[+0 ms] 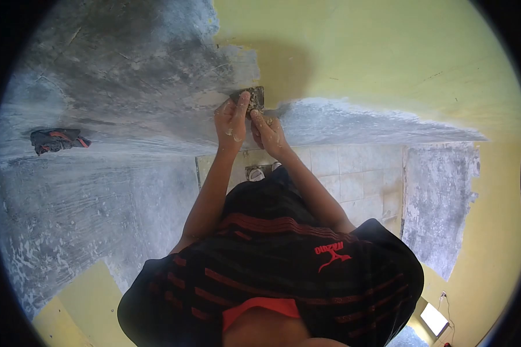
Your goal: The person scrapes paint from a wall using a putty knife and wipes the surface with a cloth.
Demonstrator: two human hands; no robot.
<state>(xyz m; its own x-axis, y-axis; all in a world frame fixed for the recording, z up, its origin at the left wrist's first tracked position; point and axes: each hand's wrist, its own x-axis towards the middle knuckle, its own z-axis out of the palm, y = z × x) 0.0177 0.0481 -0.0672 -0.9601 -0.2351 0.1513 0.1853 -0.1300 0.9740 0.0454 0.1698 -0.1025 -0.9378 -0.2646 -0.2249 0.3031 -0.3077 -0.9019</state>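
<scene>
Grey, scraped plaster meets yellow paint right where the person's two hands work, seen from the head camera looking down the front of their body. The left hand (231, 120) is raised against the wall (127, 69), its fingers (242, 102) stretched up along the edge of a small dark scraper pad (252, 97), touching it; the fingers look loosely curled around it rather than clenched, though how firmly they grip I cannot tell. The right hand (266, 130) sits just beside the left, slightly lower, its fingers bent in toward the bottom of the same pad; whether it truly clasps the pad or only presses against it is unclear. Both hands are flecked with pale dust. The pad lies flat on the wall at the border between the bare grey patch and the yellow paint (359, 52).

Below the arms hangs a black shirt with red stripes (283, 260). Far off to the left, a dark cloth (57, 140) lies on the grey surface, well apart from the hands. Pale floor tiles (353, 173) show beyond the right forearm.
</scene>
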